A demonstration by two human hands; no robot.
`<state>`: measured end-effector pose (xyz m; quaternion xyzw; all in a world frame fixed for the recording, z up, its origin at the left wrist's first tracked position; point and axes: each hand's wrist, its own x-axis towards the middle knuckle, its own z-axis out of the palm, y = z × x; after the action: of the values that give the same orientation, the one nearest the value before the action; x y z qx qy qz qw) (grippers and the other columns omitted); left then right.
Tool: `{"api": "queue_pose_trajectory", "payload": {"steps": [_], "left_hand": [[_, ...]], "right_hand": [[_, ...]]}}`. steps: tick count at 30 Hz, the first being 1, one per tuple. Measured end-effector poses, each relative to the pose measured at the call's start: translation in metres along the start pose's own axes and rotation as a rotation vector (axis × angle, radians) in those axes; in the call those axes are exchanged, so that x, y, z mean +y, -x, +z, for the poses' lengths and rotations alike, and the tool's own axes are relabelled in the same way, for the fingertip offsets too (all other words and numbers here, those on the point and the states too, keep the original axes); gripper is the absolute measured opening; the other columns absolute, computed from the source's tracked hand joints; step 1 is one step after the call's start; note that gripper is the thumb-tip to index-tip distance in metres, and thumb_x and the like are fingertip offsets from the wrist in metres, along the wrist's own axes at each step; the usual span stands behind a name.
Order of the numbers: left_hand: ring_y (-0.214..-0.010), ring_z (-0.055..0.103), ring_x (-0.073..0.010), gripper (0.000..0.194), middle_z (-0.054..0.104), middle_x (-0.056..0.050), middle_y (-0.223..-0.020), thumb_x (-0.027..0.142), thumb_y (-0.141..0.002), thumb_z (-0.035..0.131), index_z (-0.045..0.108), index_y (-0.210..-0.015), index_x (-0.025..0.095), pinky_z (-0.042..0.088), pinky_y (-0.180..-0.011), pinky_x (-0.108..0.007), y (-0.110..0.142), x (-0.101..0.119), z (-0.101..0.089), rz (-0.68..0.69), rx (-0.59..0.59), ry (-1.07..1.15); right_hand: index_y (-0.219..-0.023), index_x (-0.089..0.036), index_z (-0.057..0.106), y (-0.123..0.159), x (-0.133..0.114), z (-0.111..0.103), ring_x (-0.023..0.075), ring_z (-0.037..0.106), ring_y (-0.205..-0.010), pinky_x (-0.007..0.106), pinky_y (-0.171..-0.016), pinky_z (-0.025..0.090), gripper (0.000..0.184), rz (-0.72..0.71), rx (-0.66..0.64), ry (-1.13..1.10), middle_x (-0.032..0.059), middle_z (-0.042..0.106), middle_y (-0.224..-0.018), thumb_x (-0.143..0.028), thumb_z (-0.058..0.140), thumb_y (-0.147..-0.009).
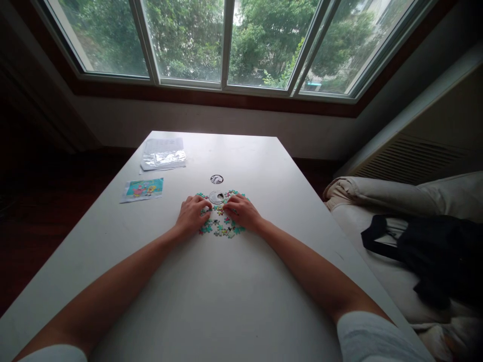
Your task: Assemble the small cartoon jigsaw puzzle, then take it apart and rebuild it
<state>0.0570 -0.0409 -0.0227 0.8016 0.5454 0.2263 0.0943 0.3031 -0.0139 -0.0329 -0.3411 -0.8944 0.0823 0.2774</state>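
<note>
– White tabletop (211, 291) is framed centre to bottom. Where are the jigsaw pieces (220, 211)?
– Spread in a loose cluster near frame centre. Teal mostly, with bits of yellow and pink. Some are covered by the hands.
– Left hand (191, 213) state?
– Placed over the cluster's left side, fingers bent, thumb angled toward the middle. Whether a piece is pinched cannot be told.
– Right hand (243, 211)?
– Placed over the right side, fingers curled inward. Pinch can't be confirmed either; fingertips are too small to read. The hands are separated by a gap in which pieces are seen.
– Round stuff?
– A silvery disc (215, 198) is set at the cluster's top edge. A smaller dark-rimmed disc (217, 179) is set just above it, apart.
– Left of frame?
– A cartoon picture sheet (145, 189) is laid flat, left of the pieces. Above it, a clear plastic wrapper (164, 160) is laid on white papers (162, 145).
– Edges?
– Black cloth (433, 246) is draped on a pale sofa (352, 226), lower right. Trees are seen through the window (184, 40), top.
</note>
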Motion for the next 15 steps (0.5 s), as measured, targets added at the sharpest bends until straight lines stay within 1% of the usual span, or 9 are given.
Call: {"api": "queue_pose_trajectory", "payload": {"steps": [5, 7, 10, 15], "left_hand": [[-0.111, 0.053, -0.0291, 0.014, 0.064, -0.004, -0.112, 0.025, -0.082, 0.066, 0.072, -0.094, 0.029, 0.042, -0.092, -0.044, 0.0000, -0.0003, -0.0021, -0.005, -0.031, 0.001], [-0.111, 0.052, -0.0295, 0.014, 0.065, -0.005, -0.111, 0.028, -0.083, 0.066, 0.072, -0.096, 0.029, 0.042, -0.091, -0.044, 0.0009, -0.0009, -0.0029, -0.003, -0.026, -0.015], [-0.110, 0.052, -0.0303, 0.017, 0.066, -0.006, -0.110, 0.034, -0.085, 0.067, 0.071, -0.101, 0.028, 0.040, -0.091, -0.045, 0.0030, -0.0014, -0.0045, 0.005, 0.009, -0.061], [-0.105, 0.052, -0.0295, 0.007, 0.068, -0.006, -0.101, 0.030, -0.088, 0.063, 0.069, -0.089, 0.026, 0.038, -0.090, -0.045, 0.0054, 0.0002, -0.0076, 0.031, 0.030, -0.115]], "right_hand": [[-0.100, -0.025, 0.075, 0.0013, 0.0013, 0.0020, 0.0216, 0.055, -0.098, 0.036, -0.090, 0.047, 0.017, 0.002, 0.003, -0.010, 0.0069, 0.068, -0.096, -0.027, 0.058, -0.099], [-0.101, -0.025, 0.075, 0.0017, 0.0027, 0.0023, 0.0218, 0.056, -0.097, 0.037, -0.090, 0.047, 0.017, -0.001, 0.015, -0.017, 0.0069, 0.068, -0.096, -0.025, 0.058, -0.098], [-0.103, -0.025, 0.074, 0.0020, 0.0053, 0.0006, 0.0223, 0.056, -0.096, 0.037, -0.088, 0.048, 0.018, 0.013, 0.064, -0.033, 0.0072, 0.069, -0.098, -0.023, 0.056, -0.098], [-0.099, -0.025, 0.074, 0.0027, 0.0079, -0.0028, 0.0221, 0.057, -0.092, 0.038, -0.085, 0.049, 0.020, 0.062, 0.139, -0.062, 0.0065, 0.070, -0.093, -0.024, 0.055, -0.100]]}}
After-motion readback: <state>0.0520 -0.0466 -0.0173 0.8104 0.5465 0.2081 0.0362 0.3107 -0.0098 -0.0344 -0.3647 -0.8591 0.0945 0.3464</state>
